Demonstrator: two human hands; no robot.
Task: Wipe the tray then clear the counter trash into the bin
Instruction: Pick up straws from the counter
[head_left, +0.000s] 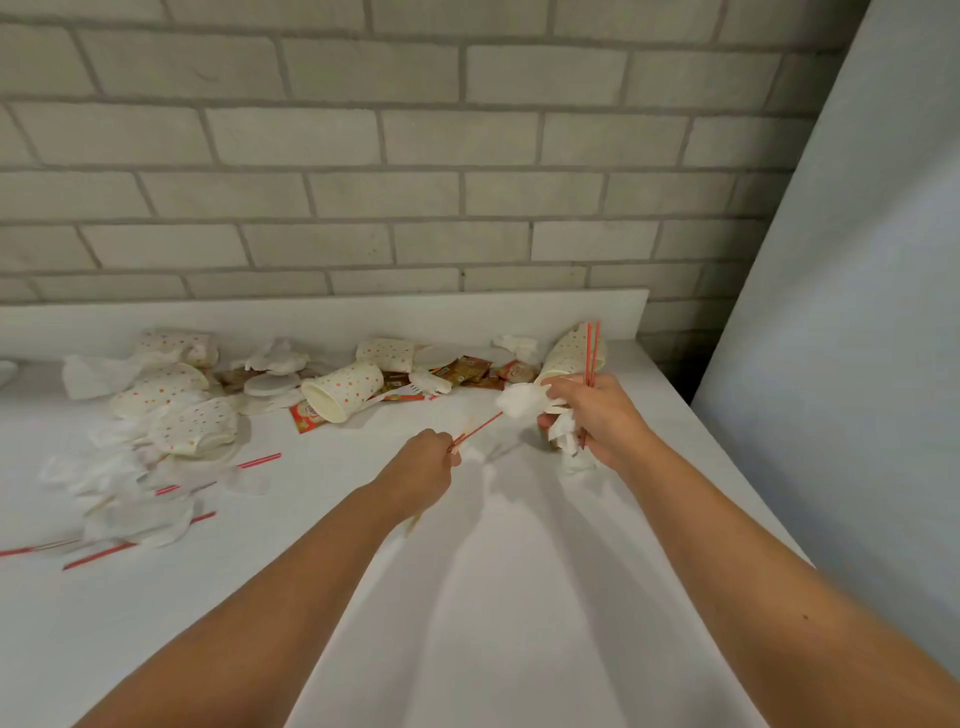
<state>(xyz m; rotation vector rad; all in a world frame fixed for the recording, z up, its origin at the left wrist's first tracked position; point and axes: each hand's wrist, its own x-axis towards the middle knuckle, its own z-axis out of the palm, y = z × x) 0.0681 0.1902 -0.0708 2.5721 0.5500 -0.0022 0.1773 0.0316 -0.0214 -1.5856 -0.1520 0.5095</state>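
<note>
My right hand (597, 415) grips a bundle of trash above the white counter (493, 597): a dotted paper cup (569, 353), two red straws (592, 348) and crumpled white napkins (519, 400). My left hand (423, 462) pinches one end of another red straw (480, 427), whose far end reaches the napkins in my right hand. A dotted paper cup (343, 389) lies on its side near the wall. No tray and no bin are in view.
Crushed dotted cups (192, 426), white lids (271, 384), sauce packets (470, 370), napkins (93, 375) and loose red straws (258, 461) litter the counter's back and left. A brick wall (363, 156) rises behind. The counter's right edge (727, 467) runs beside a pale panel (857, 312).
</note>
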